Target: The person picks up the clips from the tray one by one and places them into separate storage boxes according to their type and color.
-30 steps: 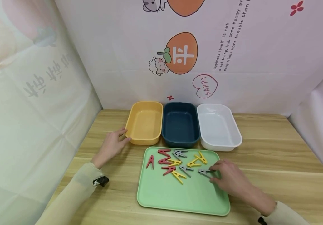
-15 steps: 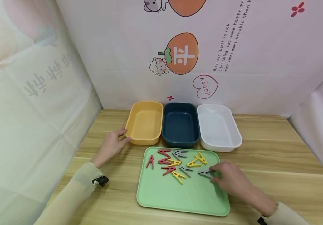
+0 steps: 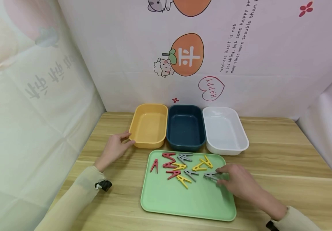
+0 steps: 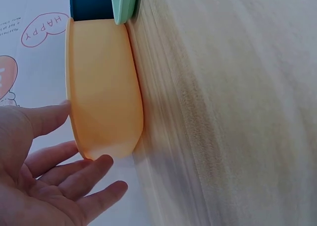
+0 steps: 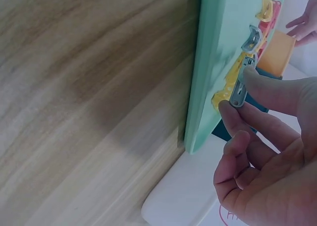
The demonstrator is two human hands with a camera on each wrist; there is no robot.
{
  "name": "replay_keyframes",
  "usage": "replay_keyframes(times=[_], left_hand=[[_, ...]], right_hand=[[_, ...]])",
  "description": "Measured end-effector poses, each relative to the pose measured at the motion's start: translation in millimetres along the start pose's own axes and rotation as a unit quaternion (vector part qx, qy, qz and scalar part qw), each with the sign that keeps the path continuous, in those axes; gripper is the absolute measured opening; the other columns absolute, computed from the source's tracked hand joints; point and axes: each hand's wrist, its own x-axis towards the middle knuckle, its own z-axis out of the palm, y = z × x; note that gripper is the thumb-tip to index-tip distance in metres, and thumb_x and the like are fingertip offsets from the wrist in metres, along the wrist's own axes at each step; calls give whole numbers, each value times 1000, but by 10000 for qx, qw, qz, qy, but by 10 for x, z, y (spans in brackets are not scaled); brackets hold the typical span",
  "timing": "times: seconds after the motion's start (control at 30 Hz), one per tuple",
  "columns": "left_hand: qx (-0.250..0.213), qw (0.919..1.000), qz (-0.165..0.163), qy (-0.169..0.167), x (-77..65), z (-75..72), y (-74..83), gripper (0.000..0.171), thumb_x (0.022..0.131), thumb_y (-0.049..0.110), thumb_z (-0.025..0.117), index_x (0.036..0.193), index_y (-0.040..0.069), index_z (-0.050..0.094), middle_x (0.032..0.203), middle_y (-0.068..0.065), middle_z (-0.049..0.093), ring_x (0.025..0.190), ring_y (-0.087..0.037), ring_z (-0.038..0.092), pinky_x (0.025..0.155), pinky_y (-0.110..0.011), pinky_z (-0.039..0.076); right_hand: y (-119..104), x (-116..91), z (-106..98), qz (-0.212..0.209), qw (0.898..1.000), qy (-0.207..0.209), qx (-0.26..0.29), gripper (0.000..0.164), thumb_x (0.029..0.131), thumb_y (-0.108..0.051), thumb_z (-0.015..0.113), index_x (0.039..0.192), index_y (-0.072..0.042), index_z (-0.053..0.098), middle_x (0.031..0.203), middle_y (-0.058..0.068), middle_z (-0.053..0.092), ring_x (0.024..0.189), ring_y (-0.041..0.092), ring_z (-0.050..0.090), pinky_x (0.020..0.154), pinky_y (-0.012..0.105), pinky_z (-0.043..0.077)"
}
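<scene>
Head view: right hand pinched gray clothespin by splayed ends, likely for control; left hand, fingers loosely spread, touched yellow bin, perhaps steadying it.

Wood-grain table, light brown, streaks running mostly left-right, spans lower part of head view. Directly on it: yellow bin, dark blue bin, white bin, in that order left to right, side by side, upright, mid-frame near the table's far edge. Light green tray lies flat, lower centre, just below the bins, rounded corners.
</scene>
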Motion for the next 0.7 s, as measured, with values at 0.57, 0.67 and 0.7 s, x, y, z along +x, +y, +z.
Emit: replay_keyframes(times=[0.57,0.67,0.7], left_hand=[[-151,9992,-65,354,-6,13,-31,39,94,19,83,122,-6,74,142,-22,61,123,-42,64,98,-52,56],[-161,9989,-57,426,-7,14,-34,37,93,18,84,120,-6,75,140,-21,62,121,-42,66,95,-53,57],[-184,9989,-82,430,-9,16,-34,37,93,18,85,120,-6,75,140,-21,62,120,-42,67,95,-53,58]], right_hand=[[-63,120,-170,-69,9973,250,694,34,83,-12,91,114,-4,81,91,-3,73,68,15,50,57,30,42],[-64,152,-192,-165,9964,396,736,33,82,-12,91,113,-5,82,76,-8,63,60,11,43,52,27,37],[-63,161,-195,-177,9959,424,773,34,82,-12,91,114,-6,82,72,-8,59,59,10,42,51,27,37]])
